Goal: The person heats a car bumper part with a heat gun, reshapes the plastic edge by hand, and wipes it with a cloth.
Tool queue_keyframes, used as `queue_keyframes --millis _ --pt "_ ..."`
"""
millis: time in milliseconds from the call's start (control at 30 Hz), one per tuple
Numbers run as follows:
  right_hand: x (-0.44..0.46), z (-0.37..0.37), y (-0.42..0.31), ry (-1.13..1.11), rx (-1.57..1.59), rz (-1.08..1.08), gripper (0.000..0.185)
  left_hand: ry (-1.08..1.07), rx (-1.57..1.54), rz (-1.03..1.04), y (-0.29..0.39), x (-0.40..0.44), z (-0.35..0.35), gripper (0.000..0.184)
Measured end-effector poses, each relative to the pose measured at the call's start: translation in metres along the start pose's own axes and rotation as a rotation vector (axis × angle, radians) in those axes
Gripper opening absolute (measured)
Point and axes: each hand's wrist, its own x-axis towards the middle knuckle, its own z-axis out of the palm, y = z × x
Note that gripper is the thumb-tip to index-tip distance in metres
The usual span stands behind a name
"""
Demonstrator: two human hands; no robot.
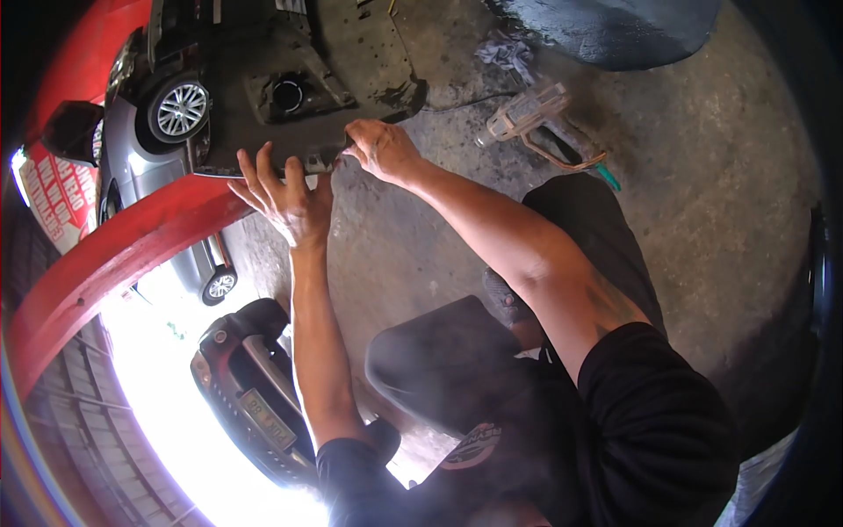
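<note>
A large dark panel (pixel 263 132) with a round opening reaches in from the upper left. It looks like a car body part, but I cannot tell which. My left hand (pixel 294 206) is at its near edge, fingers spread and the thumb toward the corner. At that same corner, my right hand (pixel 382 151) pinches the panel's edge with bent fingers. A small pale patch shows on the edge between both hands. What lies under the fingertips is hidden.
A caged work lamp (pixel 531 110) with a green-tipped part lies on the stained concrete floor (pixel 702 237). Beyond it are a grey rag (pixel 507 54) and a dark glossy panel (pixel 615 31). A red beam (pixel 114 255) curves at left, near a silver car (pixel 154 180) and a dark vehicle (pixel 255 395).
</note>
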Motion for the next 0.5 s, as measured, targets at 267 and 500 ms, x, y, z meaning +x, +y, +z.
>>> queue_keyframes --millis 267,500 --pt "0.000 0.000 0.001 0.042 0.021 -0.010 0.028 -0.090 -0.006 0.064 -0.011 0.005 0.003 0.032" --pt "0.004 -0.001 0.003 0.007 0.064 0.041 0.027 0.050 -0.024 0.009 -0.002 0.003 0.017 0.027"
